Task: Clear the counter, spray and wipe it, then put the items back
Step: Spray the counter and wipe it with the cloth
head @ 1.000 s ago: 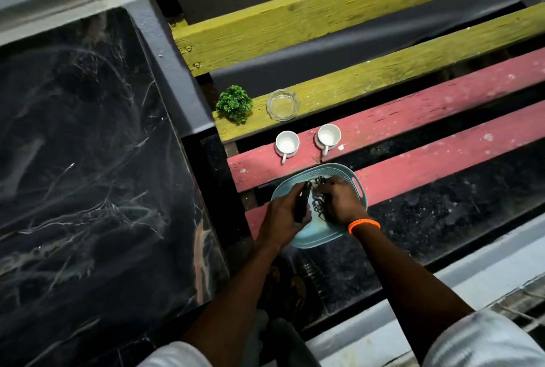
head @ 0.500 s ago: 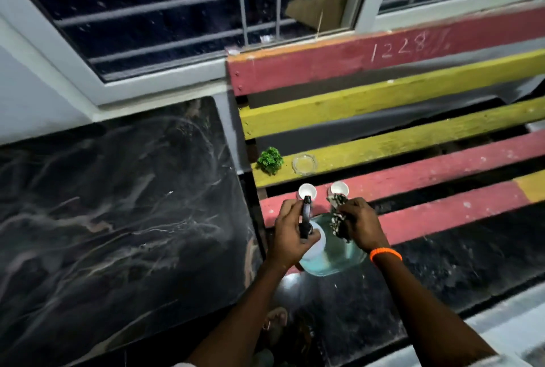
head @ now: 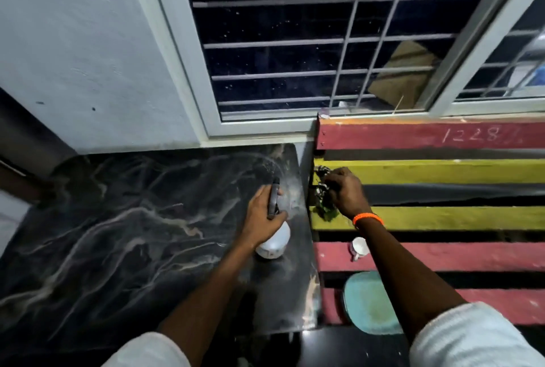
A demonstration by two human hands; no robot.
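The black marble-veined counter [head: 132, 234] lies bare beside the red and yellow slatted wooden bench [head: 442, 216], where a teal plastic tray [head: 365, 304] and a small white cup [head: 359, 247] are parked. The left hand [head: 262, 219] is clamped round a white spray bottle [head: 274, 241] over the counter's right end; spraying from there could mist the bench items. The right hand [head: 345, 190] is closed on a dark crumpled cloth [head: 321, 187], which may snag the small green plant [head: 326, 212] below it
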